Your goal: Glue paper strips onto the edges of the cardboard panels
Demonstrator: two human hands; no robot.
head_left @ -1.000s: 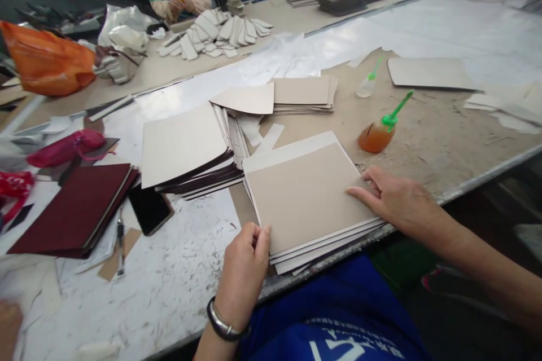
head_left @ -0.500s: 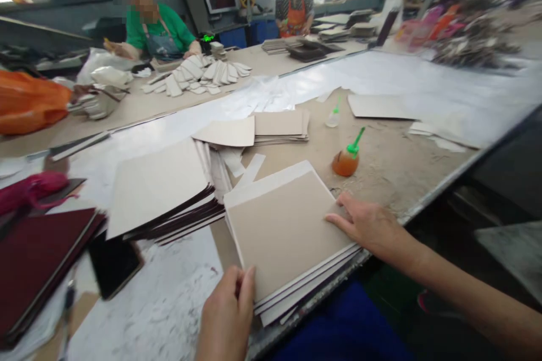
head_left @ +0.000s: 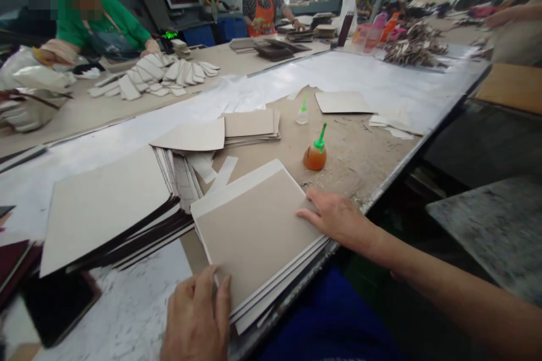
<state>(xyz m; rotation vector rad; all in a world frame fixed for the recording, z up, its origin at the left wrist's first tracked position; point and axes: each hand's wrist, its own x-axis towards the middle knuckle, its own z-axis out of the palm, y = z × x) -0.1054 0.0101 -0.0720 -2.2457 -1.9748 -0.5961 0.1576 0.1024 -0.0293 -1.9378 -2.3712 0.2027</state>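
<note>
In front of me a stack of flat beige panels (head_left: 254, 231) lies at the table's near edge, with a paler strip along the far side of its top panel. My left hand (head_left: 197, 313) holds the near left corner, thumb at the edge and fingers bent along the side. On the right edge, my right hand (head_left: 334, 214) grips the stack with its thumb over the top; its other fingertips are partly hidden. Left of these stands a taller pile of large cream sheets (head_left: 110, 197) with dark undersides. Beyond my right hand is a squat bottle of orange liquid (head_left: 315, 157) with a green nozzle.
A small clear bottle (head_left: 301, 115) and a smaller beige stack (head_left: 249, 124) sit farther back. A dark phone-like slab (head_left: 59, 307) lies at lower left. Across the table, a person in green (head_left: 105, 28) sits behind pale cut pieces (head_left: 148, 73); another wears an orange apron (head_left: 263, 11).
The view has swung to the right, so things sit farther left. My left hand's fingers have shifted up along the stack's left side; my right hand stays at its right edge.
</note>
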